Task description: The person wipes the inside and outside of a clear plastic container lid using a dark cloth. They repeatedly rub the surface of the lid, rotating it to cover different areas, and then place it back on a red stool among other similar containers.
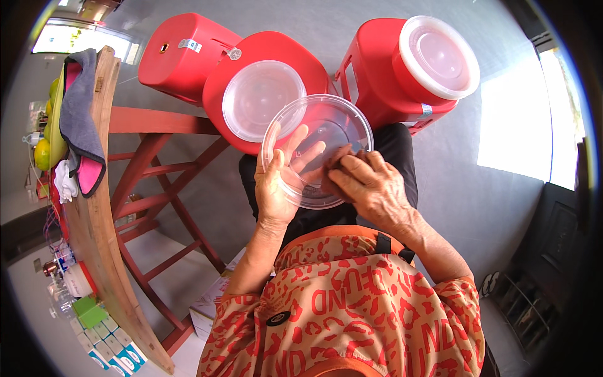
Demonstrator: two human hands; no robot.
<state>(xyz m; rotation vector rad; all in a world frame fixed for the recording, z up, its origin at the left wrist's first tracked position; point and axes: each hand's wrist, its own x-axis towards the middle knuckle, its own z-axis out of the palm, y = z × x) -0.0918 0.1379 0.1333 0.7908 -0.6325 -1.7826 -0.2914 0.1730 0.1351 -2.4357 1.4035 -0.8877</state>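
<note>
A clear round plastic lid or shallow tub [325, 118] is held above my lap. My left hand [278, 188] supports it from the left, its thumb at the near rim and its fingers spread behind, seen through the plastic. Bunched in my right hand [372, 184] is a brown cloth [337, 172], which touches the right side of the clear plastic. Just beyond, a frosted round plastic lid or container [264, 101] rests on a red plastic stool [268, 45], partly overlapped by the piece I hold.
Another red plastic stool [183, 56] is at the far left. To the right, a red plastic piece [372, 61] bears a white-rimmed round lid [440, 56]. On my left, a wooden table [101, 235] carries a grey-and-pink cloth [82, 113], fruit and small boxes. A red slatted wooden frame [155, 202] stands beside it.
</note>
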